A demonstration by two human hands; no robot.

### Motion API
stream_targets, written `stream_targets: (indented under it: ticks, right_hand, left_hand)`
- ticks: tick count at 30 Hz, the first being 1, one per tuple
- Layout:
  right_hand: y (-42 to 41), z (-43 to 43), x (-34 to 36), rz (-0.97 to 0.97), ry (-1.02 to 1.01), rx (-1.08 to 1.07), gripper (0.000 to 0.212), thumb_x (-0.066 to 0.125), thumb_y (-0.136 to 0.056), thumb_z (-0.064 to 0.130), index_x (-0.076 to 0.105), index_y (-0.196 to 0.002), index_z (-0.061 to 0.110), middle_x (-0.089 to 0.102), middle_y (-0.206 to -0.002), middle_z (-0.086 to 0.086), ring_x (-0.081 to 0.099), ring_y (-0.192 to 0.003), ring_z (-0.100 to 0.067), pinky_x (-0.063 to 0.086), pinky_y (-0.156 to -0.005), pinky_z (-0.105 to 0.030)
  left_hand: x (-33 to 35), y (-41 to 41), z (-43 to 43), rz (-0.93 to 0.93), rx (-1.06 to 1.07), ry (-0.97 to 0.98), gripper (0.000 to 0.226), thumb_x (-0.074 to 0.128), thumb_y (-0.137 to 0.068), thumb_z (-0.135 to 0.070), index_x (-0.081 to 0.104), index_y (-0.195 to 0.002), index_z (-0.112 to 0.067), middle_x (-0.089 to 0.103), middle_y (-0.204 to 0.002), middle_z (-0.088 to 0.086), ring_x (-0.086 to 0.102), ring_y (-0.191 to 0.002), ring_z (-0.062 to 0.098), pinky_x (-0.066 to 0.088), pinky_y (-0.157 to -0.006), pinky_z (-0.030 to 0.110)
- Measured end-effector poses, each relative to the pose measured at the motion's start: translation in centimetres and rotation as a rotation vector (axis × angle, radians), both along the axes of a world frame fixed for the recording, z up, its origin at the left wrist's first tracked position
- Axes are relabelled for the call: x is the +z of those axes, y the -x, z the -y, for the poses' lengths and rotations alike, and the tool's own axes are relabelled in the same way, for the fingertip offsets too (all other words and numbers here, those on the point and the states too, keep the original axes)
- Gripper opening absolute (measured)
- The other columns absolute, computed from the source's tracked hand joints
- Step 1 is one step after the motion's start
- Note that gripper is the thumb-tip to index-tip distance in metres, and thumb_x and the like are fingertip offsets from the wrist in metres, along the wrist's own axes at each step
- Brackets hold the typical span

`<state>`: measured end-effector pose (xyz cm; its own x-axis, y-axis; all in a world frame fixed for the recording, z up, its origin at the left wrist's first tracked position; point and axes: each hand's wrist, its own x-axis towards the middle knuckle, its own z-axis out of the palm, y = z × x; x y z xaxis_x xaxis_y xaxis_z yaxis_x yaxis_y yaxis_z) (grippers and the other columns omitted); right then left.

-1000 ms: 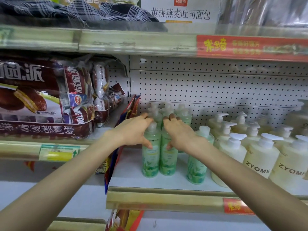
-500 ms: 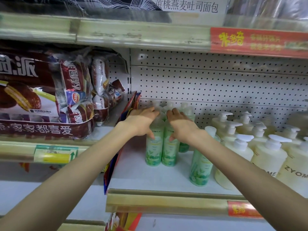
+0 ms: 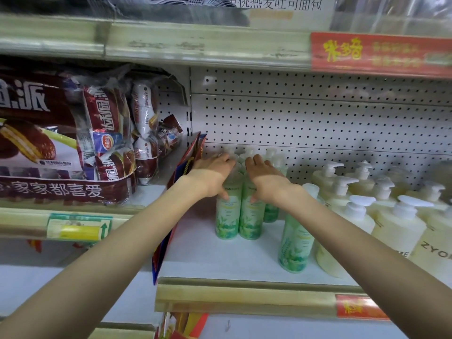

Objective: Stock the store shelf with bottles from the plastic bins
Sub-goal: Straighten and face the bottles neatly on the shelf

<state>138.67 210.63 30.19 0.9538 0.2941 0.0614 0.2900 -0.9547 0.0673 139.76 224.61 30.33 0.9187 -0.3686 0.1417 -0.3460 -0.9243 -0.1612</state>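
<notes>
Two upright green bottles [image 3: 227, 216] stand touching on the shelf [image 3: 215, 260], our left hand [image 3: 211, 174] and right hand [image 3: 267, 178] each gripping one with fingers [image 3: 221, 158] curled over its shoulder, the back row [image 3: 270, 212] directly beyond them, so we judge a straight push rearward next.

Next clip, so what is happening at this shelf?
A person is stocking a shelf. The left hand grips one green bottle and the right hand grips its neighbour; both bottles stand upright, side by side, back on the shelf. A third green bottle stands alone nearer the front, beside cream pump bottles.
</notes>
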Motion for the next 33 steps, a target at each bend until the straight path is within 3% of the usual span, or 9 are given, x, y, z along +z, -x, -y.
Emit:
stream_targets:
  ticks: [4, 8, 13, 15, 19, 22, 24, 28, 33]
  right_hand:
    - [0.4, 0.4, -0.3, 0.035, -0.026, 0.019, 0.077, 0.074, -0.078, 0.014, 0.025, -0.138, 0.003, 0.025, -0.139, -0.014, 0.027, -0.134, -0.032, 0.038, -0.101, -0.040]
    - [1.7, 1.4, -0.7, 0.393, -0.172, 0.113, 0.063, 0.056, -0.087, 0.012, 0.028, -0.143, 0.005, 0.006, -0.155, -0.022, -0.004, -0.146, -0.034, -0.002, -0.117, -0.041]
    - [4.8, 4.2, -2.9, 0.790, -0.704, 0.149, 0.053, 0.061, -0.088, 0.021, 0.040, -0.135, 0.007, 0.025, -0.147, -0.020, 0.019, -0.141, -0.036, 0.018, -0.114, -0.054]
    - [6.2, 5.3, -5.0, 0.708, -0.852, 0.097, 0.061, 0.059, -0.091, 0.024, 0.028, -0.143, 0.011, 0.017, -0.150, -0.012, 0.014, -0.143, -0.027, 0.019, -0.117, -0.048]
    - [8.6, 7.3, -10.2, 0.445, -1.052, -0.023, 0.084, 0.062, -0.090, 0.015, 0.003, -0.149, 0.018, 0.004, -0.158, -0.002, 0.002, -0.140, 0.001, 0.002, -0.110, -0.004]
    - [9.1, 8.5, -13.6, 0.269, -1.171, -0.072, 0.088, 0.067, -0.084, 0.004, 0.010, -0.150, 0.017, 0.027, -0.153, 0.004, 0.024, -0.141, -0.007, 0.019, -0.116, -0.023]
    - [9.0, 8.8, -14.6, 0.191, -1.226, -0.108, 0.073, 0.068, -0.081, -0.001, 0.030, -0.139, 0.022, 0.050, -0.131, 0.012, 0.047, -0.122, -0.004, 0.038, -0.107, -0.034]
    - [7.8, 8.7, -14.2, 0.148, -1.193, -0.141, 0.063, 0.069, -0.080, -0.001, 0.034, -0.119, 0.034, 0.057, -0.110, 0.013, 0.054, -0.102, -0.008, 0.044, -0.092, -0.028]
    - [5.3, 8.1, -13.7, 0.075, -1.178, -0.145, 0.063, 0.068, -0.083, 0.003, 0.036, -0.134, 0.018, 0.056, -0.114, 0.006, 0.054, -0.107, -0.012, 0.042, -0.090, -0.024]
  left_hand:
    - [0.0, 0.3, 0.1, -0.006, 0.011, 0.007, 0.085, 0.076, -0.074, -0.037, 0.029, -0.142, -0.016, 0.031, -0.146, 0.002, 0.032, -0.133, 0.025, 0.039, -0.097, 0.040]
    - [-0.1, 0.6, 0.0, -0.020, 0.024, 0.032, 0.082, 0.074, -0.077, -0.035, 0.027, -0.142, -0.017, 0.028, -0.148, 0.005, 0.031, -0.134, 0.027, 0.037, -0.098, 0.039]
    - [-0.4, 0.6, -0.1, -0.038, 0.034, 0.076, 0.085, 0.074, -0.077, -0.034, 0.024, -0.145, -0.019, 0.026, -0.150, 0.007, 0.025, -0.138, 0.027, 0.033, -0.105, 0.041]
    - [-0.4, 0.6, -0.1, -0.053, 0.042, 0.082, 0.089, 0.073, -0.078, -0.034, 0.019, -0.148, -0.022, 0.023, -0.151, 0.007, 0.021, -0.140, 0.026, 0.030, -0.107, 0.040]
    - [-0.6, 0.4, -0.1, -0.075, 0.048, 0.107, 0.092, 0.073, -0.078, -0.033, 0.016, -0.149, -0.023, 0.020, -0.152, 0.007, 0.020, -0.140, 0.025, 0.030, -0.108, 0.040]
    - [-0.8, 0.3, -0.3, -0.086, 0.043, 0.135, 0.091, 0.073, -0.078, -0.033, 0.016, -0.149, -0.023, 0.021, -0.152, 0.006, 0.021, -0.140, 0.025, 0.031, -0.108, 0.040]
    - [-0.8, 0.2, -0.3, -0.095, 0.040, 0.162, 0.090, 0.073, -0.078, -0.032, 0.017, -0.148, -0.025, 0.023, -0.150, 0.005, 0.023, -0.139, 0.024, 0.033, -0.107, 0.041]
    - [-0.8, 0.1, -0.4, -0.107, 0.035, 0.185, 0.090, 0.073, -0.078, -0.031, 0.016, -0.148, -0.026, 0.023, -0.150, 0.004, 0.024, -0.138, 0.023, 0.034, -0.106, 0.041]
    - [-1.0, -0.1, -0.6, -0.124, 0.029, 0.202, 0.091, 0.073, -0.078, -0.030, 0.015, -0.148, -0.027, 0.022, -0.150, 0.005, 0.024, -0.139, 0.024, 0.033, -0.106, 0.044]
